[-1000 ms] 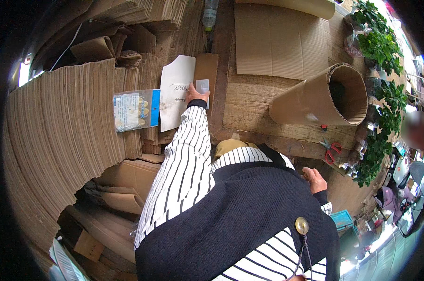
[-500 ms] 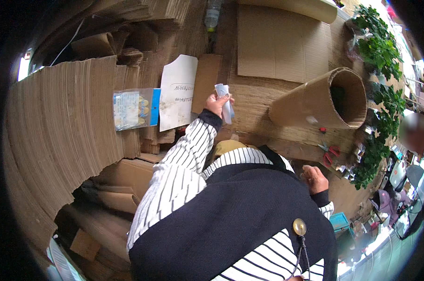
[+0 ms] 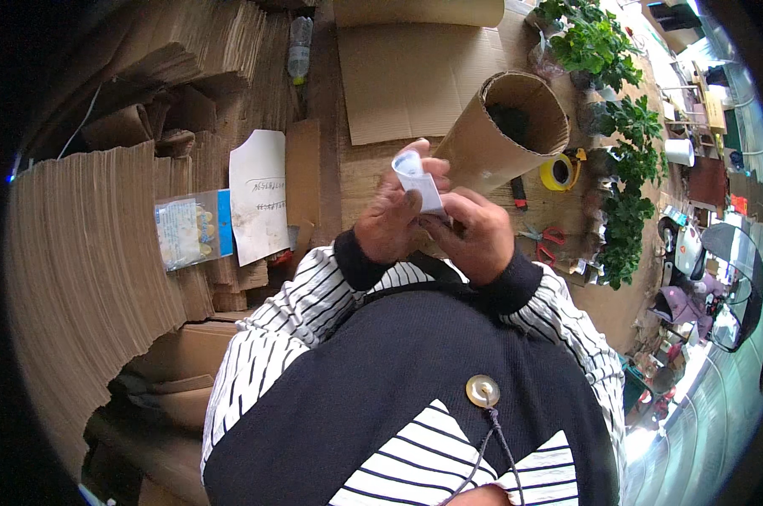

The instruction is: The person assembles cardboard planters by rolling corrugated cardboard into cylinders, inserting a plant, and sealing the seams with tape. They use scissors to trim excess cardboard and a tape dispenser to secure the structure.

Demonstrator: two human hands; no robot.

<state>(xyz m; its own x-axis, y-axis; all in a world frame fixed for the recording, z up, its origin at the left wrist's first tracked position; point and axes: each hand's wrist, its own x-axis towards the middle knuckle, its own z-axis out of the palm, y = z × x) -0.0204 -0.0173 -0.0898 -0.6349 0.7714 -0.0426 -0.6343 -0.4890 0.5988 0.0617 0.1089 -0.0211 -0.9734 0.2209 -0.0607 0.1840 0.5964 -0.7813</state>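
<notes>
Cardboard stack: at my left, unmoved. Cardboard tube: lying behind my hands, unmoved. Paper sheet: on the cardboard; my left hand has left it. Left hand: drawn back to my chest, pinching the small white packet. Right hand: risen from my side, fingers closed on the packet's lower edge.

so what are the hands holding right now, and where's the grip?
A small white paper slip. The left hand grips its lower left side with the thumb across it; the right hand pinches its lower right edge. Its top end sticks up free.
</notes>
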